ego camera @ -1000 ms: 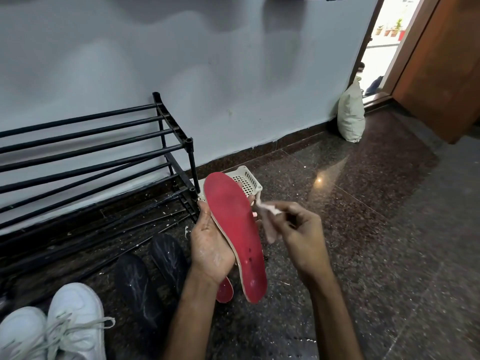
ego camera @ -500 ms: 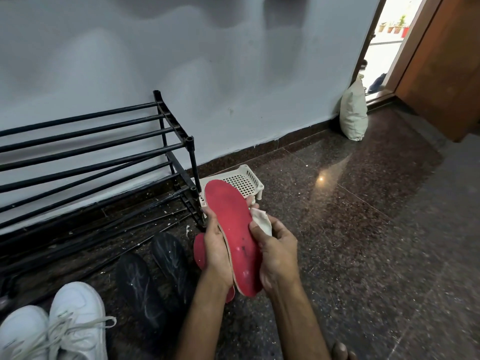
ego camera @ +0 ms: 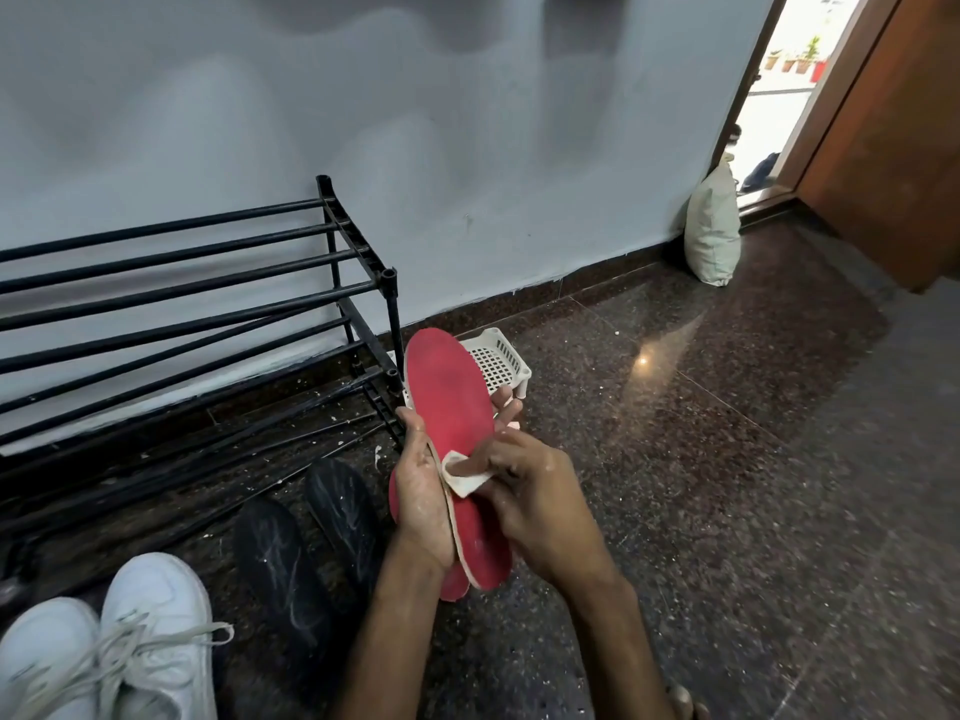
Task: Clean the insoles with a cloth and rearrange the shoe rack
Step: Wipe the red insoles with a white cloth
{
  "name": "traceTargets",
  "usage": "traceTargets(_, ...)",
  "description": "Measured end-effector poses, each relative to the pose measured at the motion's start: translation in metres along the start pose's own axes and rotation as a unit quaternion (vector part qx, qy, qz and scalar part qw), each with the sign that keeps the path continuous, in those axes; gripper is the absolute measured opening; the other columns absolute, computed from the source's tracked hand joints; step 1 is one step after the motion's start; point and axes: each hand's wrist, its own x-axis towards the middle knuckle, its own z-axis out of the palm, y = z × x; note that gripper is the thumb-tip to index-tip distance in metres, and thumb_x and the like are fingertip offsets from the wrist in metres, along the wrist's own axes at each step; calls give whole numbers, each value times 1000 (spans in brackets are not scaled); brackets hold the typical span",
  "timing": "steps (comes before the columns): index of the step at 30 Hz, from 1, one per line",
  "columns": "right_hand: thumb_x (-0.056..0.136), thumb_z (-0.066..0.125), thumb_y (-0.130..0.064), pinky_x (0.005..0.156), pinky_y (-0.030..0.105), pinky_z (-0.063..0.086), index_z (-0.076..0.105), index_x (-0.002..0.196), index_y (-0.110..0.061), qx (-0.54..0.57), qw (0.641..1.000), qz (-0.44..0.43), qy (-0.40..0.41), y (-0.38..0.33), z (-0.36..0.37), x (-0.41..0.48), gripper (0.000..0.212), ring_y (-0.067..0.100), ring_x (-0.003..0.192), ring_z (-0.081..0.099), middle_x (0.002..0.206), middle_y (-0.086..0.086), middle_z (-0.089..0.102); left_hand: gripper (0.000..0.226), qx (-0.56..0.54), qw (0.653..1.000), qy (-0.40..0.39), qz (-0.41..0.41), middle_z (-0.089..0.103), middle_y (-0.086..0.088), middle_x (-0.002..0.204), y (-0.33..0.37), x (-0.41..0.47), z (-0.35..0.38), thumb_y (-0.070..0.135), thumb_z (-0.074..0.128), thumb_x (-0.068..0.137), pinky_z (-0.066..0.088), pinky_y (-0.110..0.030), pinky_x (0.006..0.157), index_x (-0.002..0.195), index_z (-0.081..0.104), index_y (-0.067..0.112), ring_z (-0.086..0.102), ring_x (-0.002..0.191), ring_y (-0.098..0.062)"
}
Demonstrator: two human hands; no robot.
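Left hand [ego camera: 423,506] grips red insole [ego camera: 447,402] — right hand [ego camera: 540,506] pinches cloth [ego camera: 463,476] against it.

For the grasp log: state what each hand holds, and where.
Left hand grips the red insole around its middle; right hand pinches the white cloth by one end.

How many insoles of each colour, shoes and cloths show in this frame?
Red insoles: 2, one held, one behind it
Black insoles: 2
White shoes: 2
Cloth: 1
Total: 7
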Motion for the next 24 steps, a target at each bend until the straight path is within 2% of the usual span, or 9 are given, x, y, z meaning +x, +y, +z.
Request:
traceTargets(4,81,63,1,74,26,51,72,94,-12,-175,973,37,143,3,-1,2,20,9,77,59,90,-5,62,95,-5,1000,-29,4,44,-19,149,-4,1,3,74,20,93,16,-46,122,142,47,-3,38,142,-29)
traceTargets(7,84,64,-3,78,16,48,72,96,-10,-168,970,32,171,-8,6,8,16,8,81,61,95,-2,63,91,4,1000,-25,-5,38,-19,153,-10,3,6,70,21,95,10,-45,123,144,41,-4,33,145,-29)
traceTargets(11,85,71,-11,78,20,54,76,90,-19,51,991,111,-58,-26,-10,4,11,6,84,68,92,-9,72,87,-20,1000,-3,13,55,-19,140,2,2,2,71,24,92,28,-50,116,132,60,2,51,132,-30)
traceTargets(13,85,72,-12,76,25,58,76,91,-20,32,967,182,-173,-27,-30,-1,10,8,80,70,90,-8,73,83,-35,999,-16,37,47,-21,146,7,1,-1,69,31,92,18,-58,119,142,49,5,44,137,-35)
traceTargets(14,85,72,-11,75,22,58,76,91,-21,-21,962,204,-178,-22,-41,-2,12,7,77,69,88,-9,72,81,-33,998,-23,43,44,-22,149,8,1,-1,68,33,93,15,-60,119,146,44,7,41,139,-37)
traceTargets(16,85,72,-9,72,10,52,75,96,-21,-137,971,186,-58,-13,-57,2,17,0,79,64,91,-13,69,79,-17,999,-9,43,42,-23,149,7,1,-7,66,30,94,16,-61,118,147,42,9,39,140,-39)
traceTargets(19,83,72,-2,78,5,49,74,102,-15,-171,970,87,152,-10,-60,17,23,-2,84,62,99,-7,68,78,12,999,14,29,48,-22,145,2,1,-10,65,26,96,25,-59,115,147,42,8,45,136,-36)
traceTargets(22,86,66,-1,83,13,52,74,102,-13,-159,980,13,116,-13,-35,28,22,6,89,62,103,-6,66,75,3,1000,12,2,67,-17,123,-4,0,0,63,29,95,50,-47,101,130,63,6,66,112,-29)
traceTargets(24,88,62,-6,82,22,52,75,95,-11,-131,990,-16,58,-11,-20,23,15,9,87,64,99,-4,68,75,16,1000,23,9,67,-17,124,-6,1,1,62,28,95,48,-41,104,119,70,5,64,115,-27)
